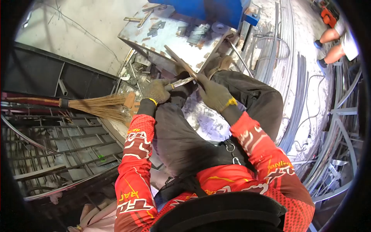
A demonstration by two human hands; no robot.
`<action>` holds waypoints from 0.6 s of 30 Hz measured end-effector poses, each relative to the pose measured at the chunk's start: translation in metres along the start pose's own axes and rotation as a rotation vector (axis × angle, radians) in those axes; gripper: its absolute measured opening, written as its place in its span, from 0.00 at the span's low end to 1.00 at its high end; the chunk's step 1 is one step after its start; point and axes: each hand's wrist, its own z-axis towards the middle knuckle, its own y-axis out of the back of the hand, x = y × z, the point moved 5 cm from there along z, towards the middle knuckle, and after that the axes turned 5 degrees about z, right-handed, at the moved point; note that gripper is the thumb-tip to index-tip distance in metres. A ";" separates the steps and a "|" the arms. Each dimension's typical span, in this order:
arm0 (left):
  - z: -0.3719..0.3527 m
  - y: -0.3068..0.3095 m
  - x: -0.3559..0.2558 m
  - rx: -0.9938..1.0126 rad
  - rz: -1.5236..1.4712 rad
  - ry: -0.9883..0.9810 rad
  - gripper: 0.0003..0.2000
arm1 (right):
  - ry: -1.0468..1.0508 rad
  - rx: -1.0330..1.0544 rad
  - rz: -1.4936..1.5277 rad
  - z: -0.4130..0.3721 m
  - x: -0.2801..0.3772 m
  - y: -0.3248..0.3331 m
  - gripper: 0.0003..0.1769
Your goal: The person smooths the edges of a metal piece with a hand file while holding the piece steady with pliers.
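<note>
My left hand [156,91], in a dark work glove with a yellow cuff, is closed around a short tool with a shiny metal shaft [182,82]. I cannot make out its exact kind. My right hand [215,95], gloved the same way, grips the lower end of a long, narrow brownish strip [179,61] that slants up and left. The shiny shaft's tip meets or nearly meets the strip beside my right fingers. Both hands are between my knees, in front of a low metal-topped table [166,38].
Flat metal pieces [197,34] and a disc [220,27] lie on the table below a blue machine [208,9]. A straw broom [96,106] and metal frames [65,143] are left. Long metal bars [295,100] lie right, near another person's legs [334,50].
</note>
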 end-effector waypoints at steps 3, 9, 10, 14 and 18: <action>-0.001 0.005 -0.003 0.055 0.002 0.053 0.20 | 0.045 -0.021 0.005 0.004 0.005 0.001 0.26; 0.009 -0.009 0.008 -0.016 0.037 -0.048 0.18 | 0.101 -0.002 0.013 -0.073 -0.036 0.013 0.28; 0.006 -0.008 0.007 -0.016 0.033 -0.044 0.18 | 0.157 -0.070 0.014 -0.078 -0.037 0.016 0.28; 0.002 -0.003 0.000 -0.028 -0.006 -0.027 0.18 | 0.051 -0.020 -0.043 -0.033 -0.030 0.006 0.25; 0.004 -0.005 0.006 -0.027 0.003 -0.012 0.18 | 0.013 0.012 -0.057 0.013 -0.006 0.003 0.25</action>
